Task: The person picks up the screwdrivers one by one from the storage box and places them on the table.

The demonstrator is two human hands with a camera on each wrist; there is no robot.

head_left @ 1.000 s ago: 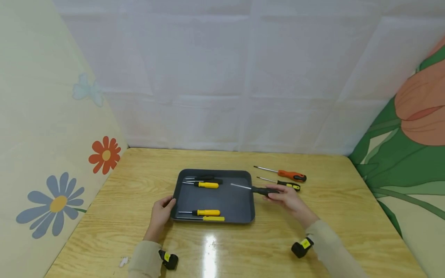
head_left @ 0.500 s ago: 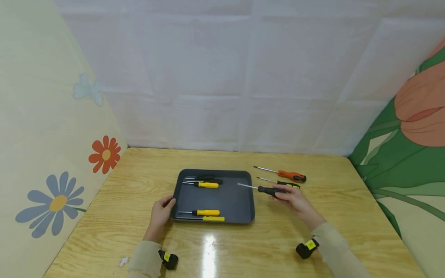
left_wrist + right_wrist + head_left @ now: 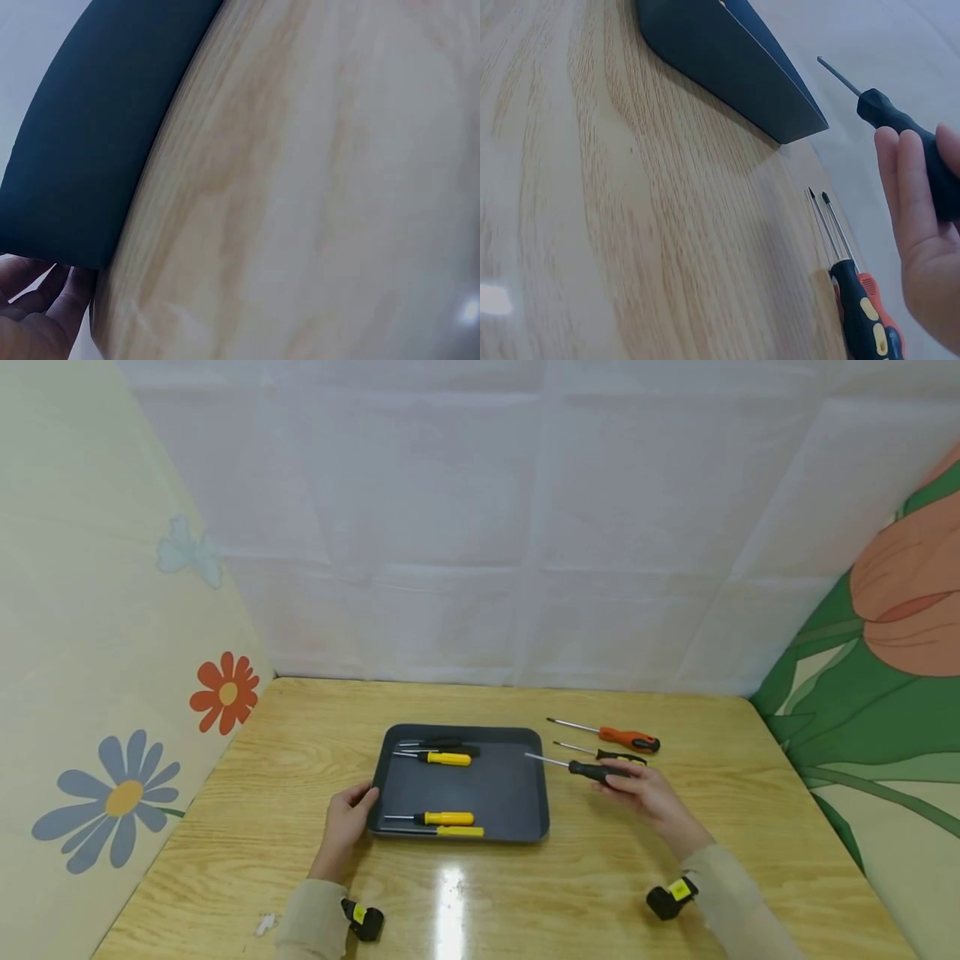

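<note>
A dark grey tray (image 3: 502,793) lies on the table. My left hand (image 3: 347,818) holds its left edge, the thumb at the rim; in the left wrist view the fingers (image 3: 71,300) touch the tray's corner from below. Above the table, right of the tray, my right hand (image 3: 648,797) grips a black-handled screwdriver (image 3: 587,770), its shaft pointing left over the tray's right rim. Inside the tray, black screwdrivers (image 3: 448,742) and a yellow one (image 3: 450,759) lie along the back, while two yellow-handled ones (image 3: 450,818) lie along the front.
Behind the right hand, an orange-and-black screwdriver (image 3: 628,739) and a black-and-yellow screwdriver (image 3: 862,315) lie side by side on the wooden table (image 3: 570,893). A small white scrap (image 3: 266,924) is near the front left. A white cloth (image 3: 450,527) hangs behind the table.
My right hand has moved right with the black screwdriver, drawing most of its shaft away from above the tray. The left hand and the tray stay in place.
</note>
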